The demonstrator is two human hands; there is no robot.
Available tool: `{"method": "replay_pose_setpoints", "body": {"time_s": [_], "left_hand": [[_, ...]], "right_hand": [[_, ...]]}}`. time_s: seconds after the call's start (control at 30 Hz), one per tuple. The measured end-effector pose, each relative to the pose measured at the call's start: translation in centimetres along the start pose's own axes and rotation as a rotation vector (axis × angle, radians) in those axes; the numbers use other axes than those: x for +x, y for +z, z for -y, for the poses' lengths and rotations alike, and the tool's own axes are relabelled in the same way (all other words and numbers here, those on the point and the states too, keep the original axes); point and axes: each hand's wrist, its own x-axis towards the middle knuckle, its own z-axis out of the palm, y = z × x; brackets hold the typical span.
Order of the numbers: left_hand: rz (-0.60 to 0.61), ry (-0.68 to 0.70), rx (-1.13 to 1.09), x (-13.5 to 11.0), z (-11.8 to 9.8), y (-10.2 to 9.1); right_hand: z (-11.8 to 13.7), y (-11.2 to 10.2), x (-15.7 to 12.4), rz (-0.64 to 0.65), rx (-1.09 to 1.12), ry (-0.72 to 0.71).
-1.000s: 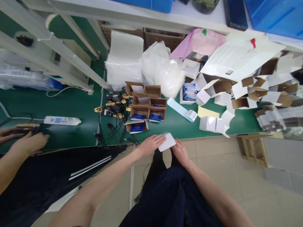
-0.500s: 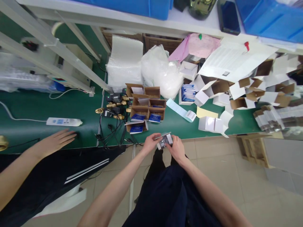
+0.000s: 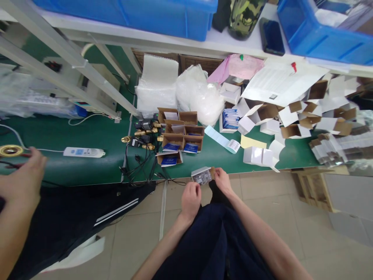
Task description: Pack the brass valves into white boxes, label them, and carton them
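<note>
My right hand (image 3: 222,179) grips a small white carton (image 3: 201,175) at the near edge of the green table (image 3: 87,155); its open side shows a greyish item inside. My left hand (image 3: 190,197) is just below the carton, off it, with fingers curled in a loose fist and nothing seen in it. Several open brown-lined cartons (image 3: 180,132) with blue booklets stand on the table just beyond the hands.
Brass fittings with black cables (image 3: 141,140) lie left of the cartons. Folded white cartons (image 3: 309,112), papers and plastic bags (image 3: 201,95) crowd the back and right. A co-worker's hand (image 3: 21,182) is at the left by a brass ring (image 3: 10,150) and a white power strip (image 3: 84,152).
My left hand let go of the carton and dropped back toward my lap. The carton, seen as a flat white face before, now shows its open side. The co-worker's hand moved left.
</note>
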Motion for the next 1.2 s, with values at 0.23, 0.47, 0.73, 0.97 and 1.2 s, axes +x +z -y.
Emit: {"method": "replay_pose_setpoints", "body": {"time_s": [0.23,0.47,0.73,0.97,1.2], "left_hand": [[0.133,0.244,0.172,3.9,-2.9,1.2],[0.239,0.376,0.279,6.5,-5.9,0.2],[0.237,0.299,0.421,7.4,-12.7,4.6],[0.247,0.236,0.525,7.8,-14.7,7.3],[0.214,0.137,0.554,7.4,-16.1,11.4]], "right_hand": [[0.3,-0.8,-1.4,0.086,0.173,-0.002],[-0.8,-5.1,-0.6,0.212,0.417,0.025],[-4.1,-11.3,0.1,0.286,0.627,0.021],[-7.7,-13.8,2.4,0.352,0.674,0.016],[-10.4,-13.1,5.7,0.382,0.606,0.039]]}}
